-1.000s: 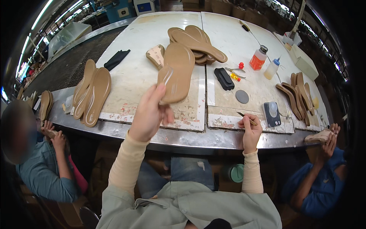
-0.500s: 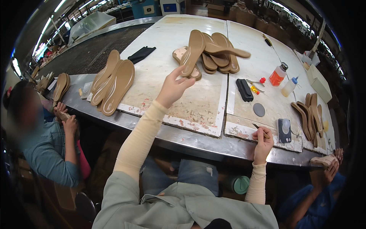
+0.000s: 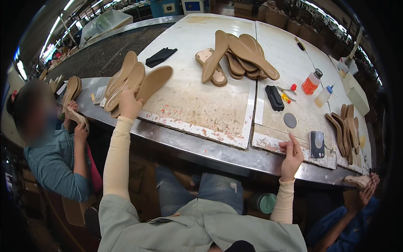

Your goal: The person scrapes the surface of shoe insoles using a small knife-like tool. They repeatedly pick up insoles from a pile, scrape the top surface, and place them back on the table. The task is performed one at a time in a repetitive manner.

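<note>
My left hand [image 3: 130, 103] is closed on the near end of a tan shoe insole [image 3: 156, 83], which lies tilted at the table's left. Two similar insoles [image 3: 126, 77] overlap just left of it. My right hand [image 3: 291, 157] is over the table's front edge with the index finger raised and the other fingers curled; what they hold, if anything, is hidden. At the middle back rests a pile of tan insoles [image 3: 252, 52]. One of them [image 3: 215, 56] leans across a paler, pinkish insole [image 3: 205, 55] on the pile's left.
Right of the pile are a black case [image 3: 274, 98], pliers [image 3: 288, 90], a grey disc [image 3: 290, 120], a red-liquid bottle [image 3: 311, 83] and a dropper bottle [image 3: 323, 96]. A dark phone-like block [image 3: 317, 145] is beside my right hand. Co-workers handle insoles on both sides.
My left hand has moved left from the pile's leaning insole to the left group, gripping one and turning it outward. The small blade seen in my right hand no longer shows.
</note>
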